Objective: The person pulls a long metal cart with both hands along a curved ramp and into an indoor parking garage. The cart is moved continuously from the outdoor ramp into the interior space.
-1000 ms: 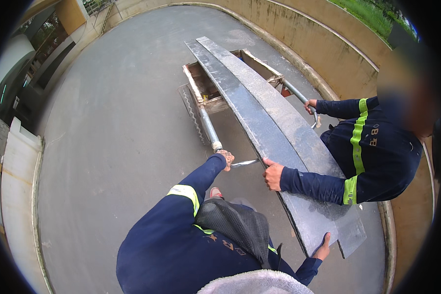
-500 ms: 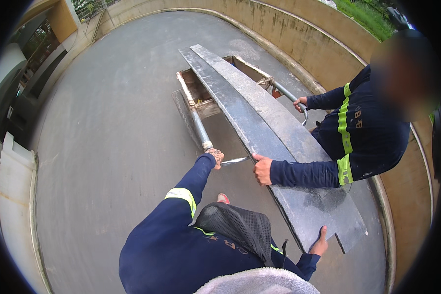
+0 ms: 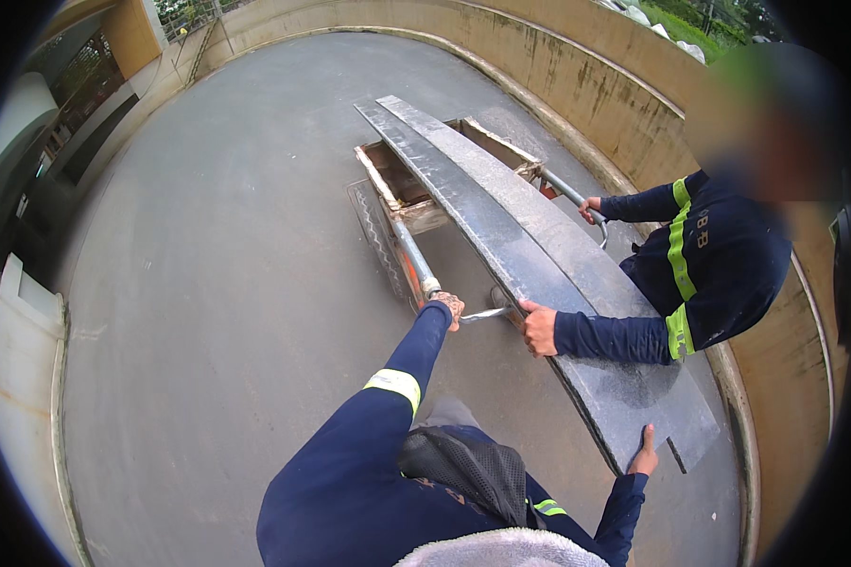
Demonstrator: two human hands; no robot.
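Here's my left hand [image 3: 449, 307], curled tight around the end of the handcart's steel handle [image 3: 412, 253]. And my right hand [image 3: 644, 458] is at the near end of the darker stone slab [image 3: 515, 250], clamped on it: thumb on top, fingers tucked out of sight. That slab runs away from my right palm, up and to the left, passing to the right of my left hand, well apart from those knuckles. The paler stone slab [image 3: 539, 217] lies alongside, on the right. Both stretch lengthwise over the box of the handcart [image 3: 377, 178], near ends jutting out between the handles. Across from me, a co-worker's hand [image 3: 539, 329] holds the darker slab's left edge; the other hand [image 3: 591, 210] is wrapped around the right-hand handle [image 3: 560, 184].
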